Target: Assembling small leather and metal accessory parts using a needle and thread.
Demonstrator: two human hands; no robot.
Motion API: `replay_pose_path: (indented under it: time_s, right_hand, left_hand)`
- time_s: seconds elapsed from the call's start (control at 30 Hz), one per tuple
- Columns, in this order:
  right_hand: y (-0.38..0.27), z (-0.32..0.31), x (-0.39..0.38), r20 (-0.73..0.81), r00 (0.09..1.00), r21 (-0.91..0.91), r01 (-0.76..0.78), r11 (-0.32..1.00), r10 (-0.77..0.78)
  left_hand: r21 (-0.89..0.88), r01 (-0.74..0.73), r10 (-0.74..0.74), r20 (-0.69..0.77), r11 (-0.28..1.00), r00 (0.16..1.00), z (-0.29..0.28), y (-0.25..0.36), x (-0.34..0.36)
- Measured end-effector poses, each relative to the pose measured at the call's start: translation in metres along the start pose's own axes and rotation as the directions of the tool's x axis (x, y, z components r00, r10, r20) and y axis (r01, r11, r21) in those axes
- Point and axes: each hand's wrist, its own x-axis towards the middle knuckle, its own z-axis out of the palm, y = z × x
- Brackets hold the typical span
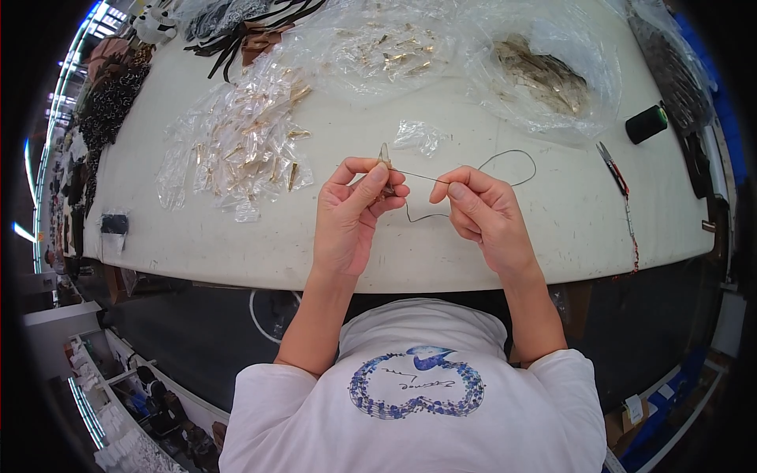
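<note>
Over the near middle of the table, my left hand [351, 213] is closed, thumb against fingers, on a small brownish piece [386, 189]. A thin pale loop sticks up above its fingertips; the fingers hide most of the piece, so its kind is unclear. From there a dark thread [418, 176] runs taut to my right hand [490, 213], which pinches it between thumb and forefinger. More of this thread hangs slack below, and a wide loop lies on the table beyond my right hand. Just ahead of both hands rests a small clear plastic bag [419, 137].
Clear bags of gold-toned pieces [252, 142] spread across the left and back of the white table [339, 264]. At back right is an open plastic bag of brownish pieces [544, 75]. Thread snips [613, 168] and a dark thread spool [646, 124] lie to the right.
</note>
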Motion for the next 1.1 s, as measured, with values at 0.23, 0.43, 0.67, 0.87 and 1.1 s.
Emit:
replay_pose_path:
  time_s: [0.23, 0.43, 0.67, 0.87, 1.1]
  right_hand:
    - [0.0, 0.026, 0.001, -0.148, 0.968, -0.535, 0.096, 0.839, -0.204]
    - [-0.001, 0.037, 0.007, -0.186, 0.944, -0.706, 0.066, 0.705, -0.274]
    - [0.0, 0.035, 0.007, -0.224, 0.941, -0.699, 0.025, 0.715, -0.252]
    - [0.0, 0.03, 0.005, -0.212, 0.939, -0.725, 0.034, 0.688, -0.27]
    - [0.006, 0.027, 0.004, -0.177, 0.929, -0.705, 0.112, 0.7, -0.326]
  left_hand:
    - [0.052, 0.02, -0.018, -0.051, 0.998, 0.999, 0.02, -0.007, -0.005]
    - [0.041, 0.023, -0.021, -0.038, 0.999, 0.999, 0.022, -0.011, -0.007]
    - [0.091, -0.013, 0.021, -0.087, 0.996, 0.996, 0.024, -0.015, -0.009]
    - [0.185, -0.057, 0.069, -0.061, 0.981, 0.996, 0.02, -0.018, -0.009]
    - [0.168, -0.045, 0.046, -0.003, 0.985, 0.999, 0.017, -0.013, -0.008]
